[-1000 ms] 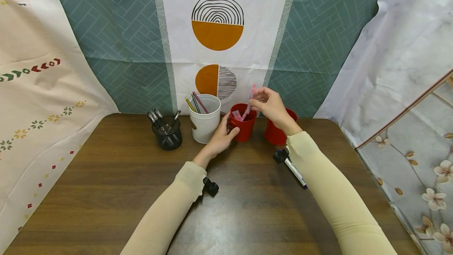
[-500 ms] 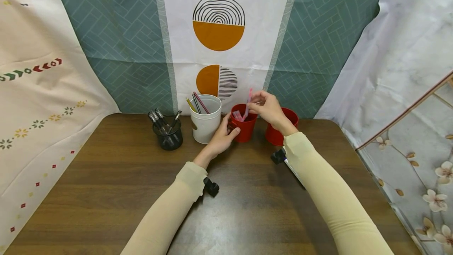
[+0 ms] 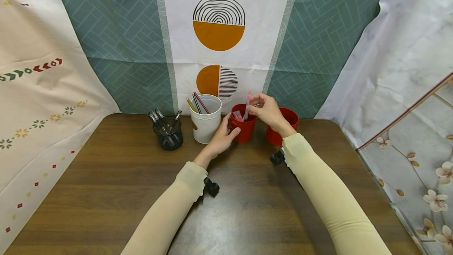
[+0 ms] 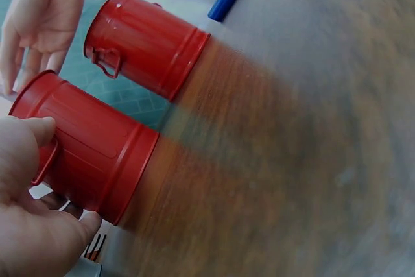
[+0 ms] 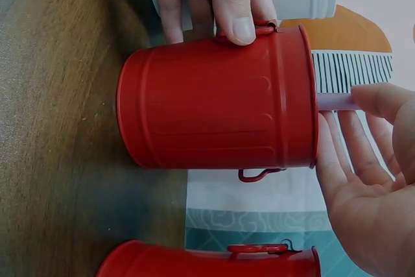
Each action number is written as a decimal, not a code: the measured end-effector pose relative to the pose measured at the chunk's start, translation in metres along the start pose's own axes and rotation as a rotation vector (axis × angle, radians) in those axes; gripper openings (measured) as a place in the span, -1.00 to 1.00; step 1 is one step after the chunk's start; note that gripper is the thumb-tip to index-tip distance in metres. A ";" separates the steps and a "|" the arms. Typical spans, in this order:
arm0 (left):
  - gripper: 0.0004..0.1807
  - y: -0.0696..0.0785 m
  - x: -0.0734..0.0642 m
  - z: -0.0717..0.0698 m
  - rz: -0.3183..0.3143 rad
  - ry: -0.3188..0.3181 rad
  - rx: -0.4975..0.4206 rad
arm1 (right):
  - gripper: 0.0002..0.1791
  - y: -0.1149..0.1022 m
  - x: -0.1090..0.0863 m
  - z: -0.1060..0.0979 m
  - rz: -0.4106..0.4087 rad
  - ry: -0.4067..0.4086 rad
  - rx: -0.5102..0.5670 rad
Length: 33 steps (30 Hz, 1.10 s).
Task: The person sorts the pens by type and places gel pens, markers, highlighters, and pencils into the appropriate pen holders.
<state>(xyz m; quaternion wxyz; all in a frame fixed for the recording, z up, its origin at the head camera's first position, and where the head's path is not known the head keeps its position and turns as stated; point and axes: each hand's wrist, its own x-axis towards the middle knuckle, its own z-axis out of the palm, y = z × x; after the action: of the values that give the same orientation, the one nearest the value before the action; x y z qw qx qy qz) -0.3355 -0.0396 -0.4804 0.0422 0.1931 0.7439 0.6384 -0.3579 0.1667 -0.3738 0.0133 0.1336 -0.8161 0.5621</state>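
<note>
My left hand (image 3: 220, 137) grips the side of a small red bucket (image 3: 244, 132), thumb near its wire ear handle, as the left wrist view also shows. Over the rim of that bucket, my right hand (image 3: 268, 111) pinches a slim pink and lilac pen (image 3: 248, 101) between thumb and fingers. The pen stands nearly upright, its lower end inside the bucket and hidden by the wall. Several pale pink pieces (image 3: 238, 116) lean inside the same bucket. In the right wrist view, a short length of the pen (image 5: 336, 101) shows between rim and thumb.
A second red bucket (image 3: 274, 136) stands to the right, partly behind my right hand. Left of my left hand are a white bucket (image 3: 205, 127) with several pencils and a black mesh cup (image 3: 170, 141) with several pens. A blue-capped marker (image 4: 225, 2) lies on the table.
My right hand has moved slightly left and down, lowering the pen further into the red bucket. The right sleeve now covers the marker in the head view. My left hand keeps its hold.
</note>
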 end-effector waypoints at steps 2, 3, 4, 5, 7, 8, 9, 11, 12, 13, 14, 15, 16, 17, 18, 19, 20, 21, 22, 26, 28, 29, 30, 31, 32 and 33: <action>-0.17 0.000 0.000 0.000 -0.001 0.000 0.003 | -0.66 0.001 0.000 0.000 -0.004 0.001 -0.022; -0.17 0.000 0.000 0.000 0.001 0.001 0.002 | -0.66 0.001 0.000 0.000 -0.005 0.002 -0.031; -0.16 0.000 0.000 0.000 0.002 0.002 0.003 | -0.66 0.001 0.000 0.000 -0.007 0.002 -0.037; -0.16 0.000 0.000 0.000 0.001 0.003 0.003 | -0.65 0.001 0.000 0.000 -0.007 0.002 -0.042; -0.16 0.000 0.000 0.000 0.006 0.004 0.000 | -0.64 0.001 -0.001 0.000 -0.006 0.002 -0.049; -0.16 0.000 0.000 0.000 0.010 0.006 -0.003 | -0.62 0.001 -0.001 0.000 -0.006 0.002 -0.045; -0.16 0.000 0.000 0.000 0.009 0.005 -0.001 | -0.61 0.001 -0.001 0.000 -0.006 0.003 -0.039; -0.16 0.000 0.000 0.000 0.009 0.005 -0.001 | -0.59 0.001 -0.002 0.000 -0.007 0.004 -0.022; -0.16 -0.001 0.000 0.000 0.010 0.006 0.001 | -0.58 0.001 -0.002 -0.001 -0.009 0.004 -0.012; -0.16 -0.001 0.000 0.000 0.009 0.007 0.004 | -0.58 0.001 -0.002 -0.001 -0.014 0.005 -0.004; -0.16 -0.001 0.000 0.000 0.010 0.008 0.005 | -0.58 0.001 -0.003 -0.001 -0.020 0.005 0.003; -0.16 -0.001 0.000 0.000 0.011 0.009 0.006 | -0.59 0.001 -0.004 -0.002 -0.027 0.006 0.003; -0.16 0.000 0.000 0.000 0.015 0.010 0.005 | -0.60 0.001 -0.005 -0.003 -0.034 0.007 -0.002; -0.17 0.000 0.000 0.001 0.021 0.010 0.005 | -0.62 0.001 -0.007 -0.004 -0.041 0.010 -0.008; -0.17 0.000 0.000 0.001 0.024 0.009 0.007 | -0.63 0.000 -0.009 -0.006 -0.048 0.013 -0.017; -0.17 0.001 0.000 0.002 0.031 0.009 0.010 | -0.65 0.000 -0.012 -0.008 -0.055 0.018 -0.029; -0.17 0.002 0.001 0.002 0.038 0.009 0.011 | -0.66 -0.001 -0.015 -0.010 -0.060 0.022 -0.037; -0.17 0.003 0.001 0.003 0.040 0.008 0.015 | -0.67 -0.002 -0.018 -0.013 -0.063 0.028 -0.047; -0.17 0.004 0.000 0.004 0.042 0.009 0.021 | -0.68 -0.003 -0.022 -0.015 -0.065 0.032 -0.054; -0.16 0.006 0.000 0.005 0.035 0.013 0.041 | -0.69 -0.003 -0.035 -0.026 -0.069 0.041 -0.052; -0.15 0.006 0.000 0.005 0.025 0.012 0.045 | -0.67 -0.003 -0.041 -0.031 -0.073 0.043 -0.064; -0.14 0.006 0.000 0.004 0.019 0.011 0.043 | -0.67 -0.003 -0.044 -0.034 -0.075 0.043 -0.073; -0.14 0.006 -0.001 0.004 0.013 0.009 0.041 | -0.67 -0.003 -0.047 -0.036 -0.076 0.043 -0.085; -0.13 0.006 -0.001 0.003 0.008 0.008 0.039 | -0.66 -0.003 -0.050 -0.039 -0.077 0.041 -0.097; -0.13 0.006 -0.001 0.003 0.005 0.005 0.036 | -0.66 -0.003 -0.053 -0.041 -0.078 0.043 -0.112; -0.12 0.006 -0.001 0.002 -0.001 0.001 0.038 | -0.65 -0.003 -0.057 -0.044 -0.080 0.044 -0.120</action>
<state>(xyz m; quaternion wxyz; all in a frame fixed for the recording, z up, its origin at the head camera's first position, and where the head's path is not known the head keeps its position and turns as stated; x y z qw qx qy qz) -0.3325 -0.0375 -0.4749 0.0384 0.1932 0.7559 0.6244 -0.3079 0.2176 -0.3646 0.0615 0.1525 -0.8417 0.5142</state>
